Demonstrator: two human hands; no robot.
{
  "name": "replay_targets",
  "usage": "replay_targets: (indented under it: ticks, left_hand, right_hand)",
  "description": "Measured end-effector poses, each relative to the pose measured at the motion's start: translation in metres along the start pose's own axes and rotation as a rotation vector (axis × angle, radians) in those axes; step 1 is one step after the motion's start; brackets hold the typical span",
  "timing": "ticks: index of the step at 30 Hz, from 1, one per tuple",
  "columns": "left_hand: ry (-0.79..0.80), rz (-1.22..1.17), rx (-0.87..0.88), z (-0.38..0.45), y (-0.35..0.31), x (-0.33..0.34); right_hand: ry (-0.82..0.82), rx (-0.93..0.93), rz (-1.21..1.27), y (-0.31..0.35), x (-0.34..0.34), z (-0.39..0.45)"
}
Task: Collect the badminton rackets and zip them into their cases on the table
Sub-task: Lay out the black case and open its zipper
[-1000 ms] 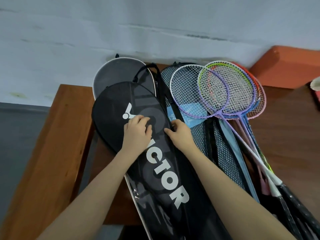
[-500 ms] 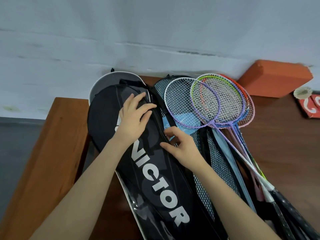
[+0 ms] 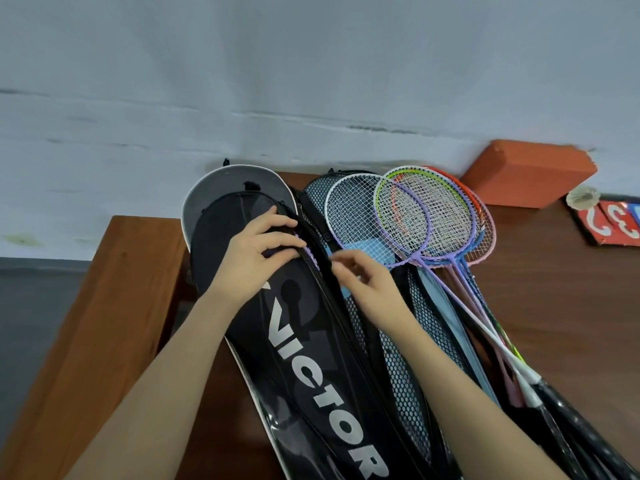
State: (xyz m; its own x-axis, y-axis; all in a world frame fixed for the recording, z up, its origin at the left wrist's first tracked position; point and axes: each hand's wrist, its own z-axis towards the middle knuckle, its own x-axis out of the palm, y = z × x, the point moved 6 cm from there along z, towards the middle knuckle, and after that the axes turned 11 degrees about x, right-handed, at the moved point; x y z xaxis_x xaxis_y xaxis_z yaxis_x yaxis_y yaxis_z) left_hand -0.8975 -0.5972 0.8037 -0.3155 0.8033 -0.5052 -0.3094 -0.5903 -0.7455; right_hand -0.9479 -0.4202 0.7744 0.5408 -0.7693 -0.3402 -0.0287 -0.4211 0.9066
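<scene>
One head-worn camera looks forward and down, close over the table [image 3: 131, 292].

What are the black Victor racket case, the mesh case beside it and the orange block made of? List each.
Black Victor racket case: likely glossy coated fabric; it shows sheen.
Mesh racket case: open netting with see-through holes.
Orange block: matte, perhaps foam or brick; chipped corner.

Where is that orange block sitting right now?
The orange block sits at the far right of the wooden table, against the wall, just behind the heads of the loose rackets.
</scene>
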Motion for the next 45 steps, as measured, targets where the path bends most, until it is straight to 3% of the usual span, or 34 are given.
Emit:
replay_targets:
  ticks: [3,12,17,21,24,27,32,40,45]
  left_hand:
    - [-0.003,-0.034,0.022,-0.002,-0.009,-0.003]
    - [0.003,0.016,0.075,-0.005,-0.018,-0.012]
    - [-0.129,-0.011,-0.100,0.000,-0.005,-0.025]
    - [-0.122,0.251,-0.140,0.010,0.010,-0.028]
    - [-0.093,0.319,-0.107,0.021,0.012,-0.036]
    - [-0.071,0.307,-0.029,0.026,0.017,-0.042]
    - [-0.201,0.182,-0.045,0.024,0.024,-0.038]
    - [-0.339,0.104,-0.208,0.026,0.037,-0.030]
    - [-0.339,0.201,-0.229,0.030,0.044,-0.030]
  right_hand:
    - [-0.062,-0.037,-0.018,0.027,0.005,0.024]
    - [0.010,-0.023,0.108,0.071,0.026,0.074]
    - [-0.015,-0.053,0.083,0.079,0.022,0.072]
    - [-0.019,-0.132,0.030,0.086,0.020,0.062]
    - [-0.026,-0.179,-0.024,0.087,0.018,0.056]
    - [-0.023,-0.191,-0.054,0.085,0.017,0.053]
    - [-0.054,-0.201,-0.120,0.079,0.011,0.047]
    - [-0.008,0.082,0.001,0.020,-0.018,0.010]
    - [-0.003,0.223,0.057,-0.012,-0.030,-0.017]
